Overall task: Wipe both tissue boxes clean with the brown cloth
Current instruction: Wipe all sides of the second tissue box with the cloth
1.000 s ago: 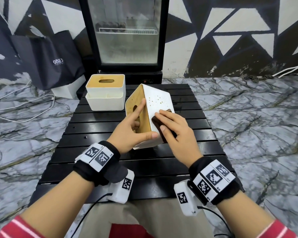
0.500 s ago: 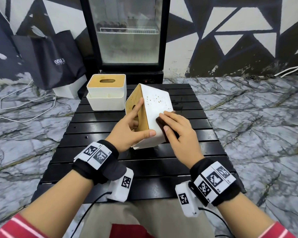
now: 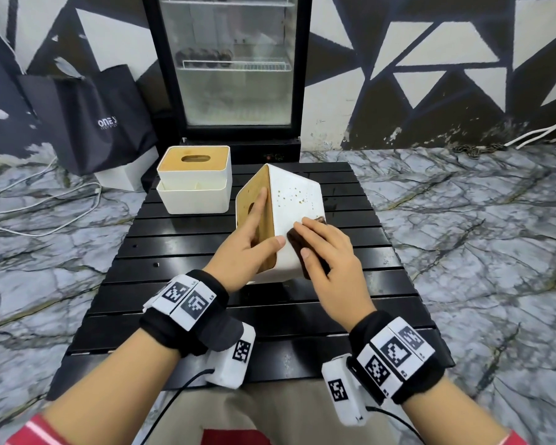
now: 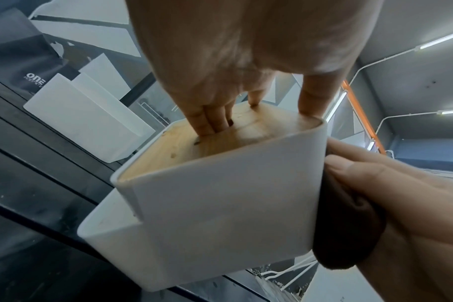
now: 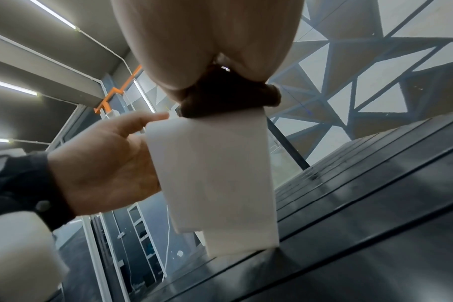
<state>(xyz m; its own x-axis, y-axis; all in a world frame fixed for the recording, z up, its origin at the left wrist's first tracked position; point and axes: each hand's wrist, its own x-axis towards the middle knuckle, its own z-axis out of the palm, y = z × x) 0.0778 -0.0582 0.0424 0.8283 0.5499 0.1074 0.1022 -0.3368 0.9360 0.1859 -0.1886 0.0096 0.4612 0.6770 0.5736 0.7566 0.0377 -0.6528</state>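
Note:
A white tissue box (image 3: 299,200) with a wooden lid stands tilted on one edge at the middle of the black slatted table (image 3: 180,258). My left hand (image 3: 257,229) grips it, several fingers hooked into the lid slot (image 4: 215,130) and the thumb over the white side. Brown specks dot that side. My right hand (image 3: 328,248) presses the folded brown cloth (image 3: 295,240) flat against its lower part with straight fingers. The cloth (image 4: 347,235) bulges out under the palm. The second tissue box (image 3: 195,184) sits upright at the back left.
A glass-door fridge (image 3: 235,59) stands behind the table. A black bag (image 3: 100,120) and a white box lean at the back left. White cables lie on the marble floor (image 3: 463,252) on both sides.
My right hand has slid the cloth a little down the white side toward me. The left hand keeps the same grip and the box stays tilted.

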